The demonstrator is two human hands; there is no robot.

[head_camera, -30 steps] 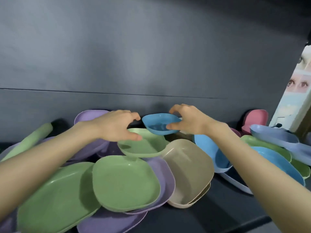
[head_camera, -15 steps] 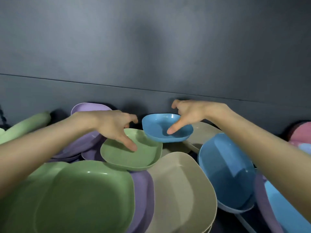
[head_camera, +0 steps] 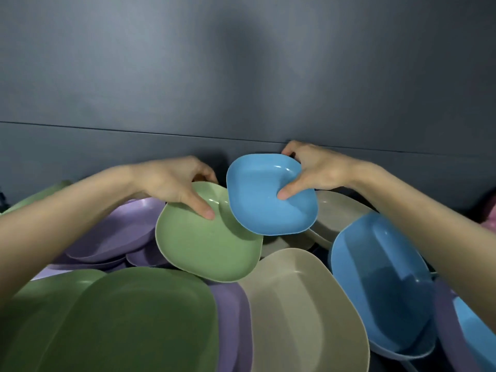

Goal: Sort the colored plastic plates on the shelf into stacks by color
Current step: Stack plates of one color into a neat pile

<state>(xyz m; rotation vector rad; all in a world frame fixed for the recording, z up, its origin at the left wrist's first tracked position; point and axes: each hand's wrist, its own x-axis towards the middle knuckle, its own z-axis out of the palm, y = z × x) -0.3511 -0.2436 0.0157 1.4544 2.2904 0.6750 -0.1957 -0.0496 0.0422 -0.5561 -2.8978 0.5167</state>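
Note:
My right hand (head_camera: 316,170) grips a small blue plate (head_camera: 264,200) by its far right rim, thumb inside the dish, and holds it tilted toward me above the pile. My left hand (head_camera: 177,183) grips a small light green plate (head_camera: 204,245) at its far left edge, thumb pressed on the inner face; this plate is also tilted up and sits partly under the blue one. Below lie large dark green plates (head_camera: 128,323), purple plates (head_camera: 115,229), beige plates (head_camera: 298,312) and a deep blue plate (head_camera: 381,285).
A dark grey back wall (head_camera: 241,76) rises right behind the pile. More blue and purple plates (head_camera: 472,334) crowd the lower right corner, a pink one (head_camera: 489,218) peeks at the right edge, and a green plate (head_camera: 37,196) leans at the far left.
Both hands have closed on their plates and lifted them: the blue plate now tilts up in my right hand, the small green plate in my left. The camera moved closer to the pile.

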